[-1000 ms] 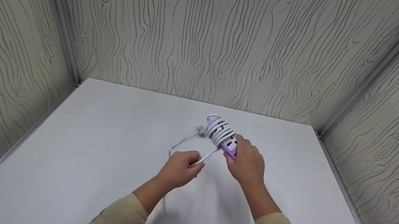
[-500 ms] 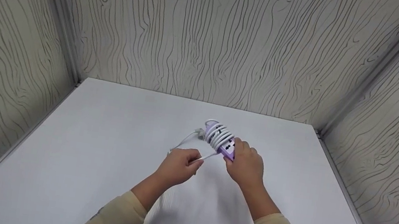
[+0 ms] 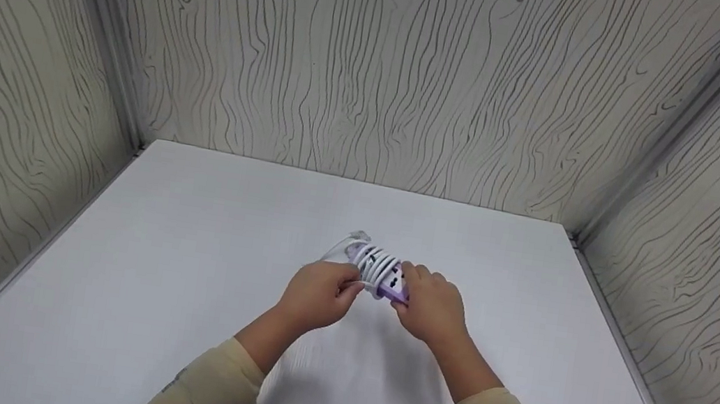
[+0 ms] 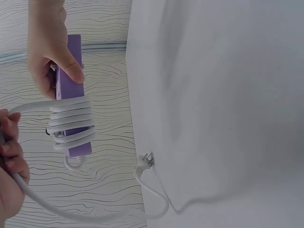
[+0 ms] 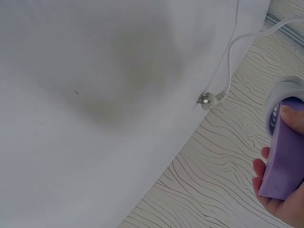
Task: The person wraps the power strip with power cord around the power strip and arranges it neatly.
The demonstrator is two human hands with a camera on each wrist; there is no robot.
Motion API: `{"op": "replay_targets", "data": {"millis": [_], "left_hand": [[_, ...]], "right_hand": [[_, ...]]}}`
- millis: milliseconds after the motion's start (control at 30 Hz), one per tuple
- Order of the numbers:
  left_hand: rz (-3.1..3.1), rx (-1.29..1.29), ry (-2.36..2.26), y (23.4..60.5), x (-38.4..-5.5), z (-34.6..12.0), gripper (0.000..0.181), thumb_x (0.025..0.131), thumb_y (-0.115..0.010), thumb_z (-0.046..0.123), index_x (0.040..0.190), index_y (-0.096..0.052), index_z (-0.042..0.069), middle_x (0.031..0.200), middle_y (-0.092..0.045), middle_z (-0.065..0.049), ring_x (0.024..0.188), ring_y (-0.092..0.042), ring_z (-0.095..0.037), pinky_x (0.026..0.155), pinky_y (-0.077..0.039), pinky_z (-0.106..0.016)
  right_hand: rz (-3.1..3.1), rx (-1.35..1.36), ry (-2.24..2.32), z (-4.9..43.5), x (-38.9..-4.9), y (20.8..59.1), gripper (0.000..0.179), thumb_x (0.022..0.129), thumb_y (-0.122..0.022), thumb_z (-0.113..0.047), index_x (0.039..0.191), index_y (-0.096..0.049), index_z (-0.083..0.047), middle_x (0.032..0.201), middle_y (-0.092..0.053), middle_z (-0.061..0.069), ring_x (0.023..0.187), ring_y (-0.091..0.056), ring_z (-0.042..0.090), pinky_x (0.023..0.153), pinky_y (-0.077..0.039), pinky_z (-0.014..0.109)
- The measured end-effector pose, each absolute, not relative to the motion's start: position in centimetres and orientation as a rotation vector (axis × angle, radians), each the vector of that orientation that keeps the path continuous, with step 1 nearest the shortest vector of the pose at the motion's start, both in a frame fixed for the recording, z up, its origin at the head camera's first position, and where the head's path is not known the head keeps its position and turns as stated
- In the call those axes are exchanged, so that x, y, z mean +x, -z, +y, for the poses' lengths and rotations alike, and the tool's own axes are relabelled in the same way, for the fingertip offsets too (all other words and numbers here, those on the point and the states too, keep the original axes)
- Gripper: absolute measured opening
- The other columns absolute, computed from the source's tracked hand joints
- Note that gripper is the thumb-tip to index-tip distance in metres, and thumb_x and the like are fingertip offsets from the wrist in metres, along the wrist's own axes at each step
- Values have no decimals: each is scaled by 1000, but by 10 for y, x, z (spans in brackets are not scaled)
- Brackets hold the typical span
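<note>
A purple and white power strip (image 3: 395, 294) is held above the table, its white cord (image 4: 71, 115) wound around its middle in several turns. My right hand (image 3: 435, 311) grips the near end, thumb on one side and fingers on the other, as the right wrist view also shows around the purple casing (image 5: 282, 164). Close to the wraps, my left hand (image 3: 319, 295) pinches the cord. From that hand the loose length (image 4: 90, 219) hangs in a curve and ends in a white plug (image 4: 144, 163), which lies beyond the hands in the head view.
The white tabletop (image 3: 202, 222) spreads under both hands. Wood-grain patterned panels (image 3: 378, 71) enclose its back and sides, with grey metal strips (image 3: 105, 32) in the corners.
The power strip has come nearer and to the left in my right hand and lies flatter. My left hand is now close against the wraps, and the cord span between them has shortened.
</note>
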State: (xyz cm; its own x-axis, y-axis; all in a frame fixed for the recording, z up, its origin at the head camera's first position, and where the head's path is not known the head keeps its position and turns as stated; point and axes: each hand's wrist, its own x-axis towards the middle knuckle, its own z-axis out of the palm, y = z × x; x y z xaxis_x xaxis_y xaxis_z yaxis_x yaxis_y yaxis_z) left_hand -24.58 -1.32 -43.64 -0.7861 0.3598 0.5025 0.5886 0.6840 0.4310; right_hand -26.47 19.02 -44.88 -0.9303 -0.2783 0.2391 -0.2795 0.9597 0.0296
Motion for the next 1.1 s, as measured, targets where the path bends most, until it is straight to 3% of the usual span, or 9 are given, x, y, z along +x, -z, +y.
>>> {"op": "replay_targets", "data": {"millis": [533,1100], "left_hand": [[-2511,-797,750,429,-251,-14,14,88,-58,25,77,-60,15,66,-58,7,57,-46,-8,55,-42,-26],[-2644,-990,1020,429,-266,-29,19,89,-56,34,82,-65,18,70,-57,12,63,-48,-4,61,-43,-23]], "right_hand": [[-2921,760,72,184,-257,444,61,75,-72,-37,127,-48,-15,107,-60,2,84,-55,18,75,-47,37],[-2843,1085,5,192,-250,433,52,74,-73,-35,121,-52,-24,107,-60,-6,90,-50,15,74,-43,38]]}}
